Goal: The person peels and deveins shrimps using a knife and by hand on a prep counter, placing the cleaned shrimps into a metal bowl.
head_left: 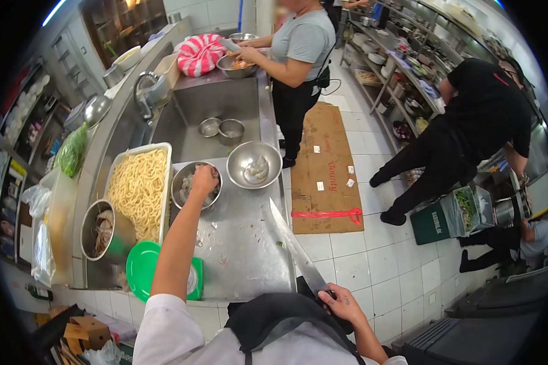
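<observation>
My left hand [204, 179] reaches down into a steel bowl [176, 193] of greyish raw shrimp [189, 182], its fingers curled in among them; the fingertips are partly hidden. Beside it on the right, a second steel bowl [235, 159] holds a small heap of peeled-looking shrimp [259, 168]. Low at my right side, my right hand [344, 304] is closed around the handle of a large kitchen knife [295, 249]. The long blade points up and away, over the right edge of the steel counter [243, 255].
Left of the bowls stand a tray of thick noodles [137, 191], a steel pot [108, 234] and a green scale [145, 267]. Beyond is a sink [186, 115] with two small bowls. A co-worker [301, 48] cuts at its far end; another person [481, 115] bends at right.
</observation>
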Available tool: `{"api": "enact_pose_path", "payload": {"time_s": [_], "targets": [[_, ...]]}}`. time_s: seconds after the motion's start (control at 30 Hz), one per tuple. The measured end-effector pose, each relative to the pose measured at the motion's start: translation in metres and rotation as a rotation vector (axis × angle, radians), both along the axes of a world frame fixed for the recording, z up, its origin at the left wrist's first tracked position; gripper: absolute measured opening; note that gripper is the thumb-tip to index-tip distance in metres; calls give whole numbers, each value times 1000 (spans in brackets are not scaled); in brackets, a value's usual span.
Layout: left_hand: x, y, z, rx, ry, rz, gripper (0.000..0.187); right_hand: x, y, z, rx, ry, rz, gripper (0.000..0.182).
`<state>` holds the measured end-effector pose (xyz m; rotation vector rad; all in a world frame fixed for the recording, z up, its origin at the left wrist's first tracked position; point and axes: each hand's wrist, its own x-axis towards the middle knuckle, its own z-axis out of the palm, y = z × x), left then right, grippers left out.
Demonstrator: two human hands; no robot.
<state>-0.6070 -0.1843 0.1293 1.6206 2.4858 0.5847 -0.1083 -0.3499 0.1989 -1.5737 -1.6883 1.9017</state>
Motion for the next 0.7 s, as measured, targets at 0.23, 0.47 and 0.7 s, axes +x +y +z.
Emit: {"api": "enact_pose_path", "payload": {"time_s": [0.23, 0.47, 0.7], "targets": [[-3, -1, 3, -1, -118, 3, 25, 3, -2, -4, 2, 32, -20, 32], [13, -26, 76, 351, -92, -16, 26, 7, -1, -3, 26, 39, 17, 33], [93, -96, 94, 449, -57, -280, 30, 5, 13, 0, 65, 45, 69, 29]]}}
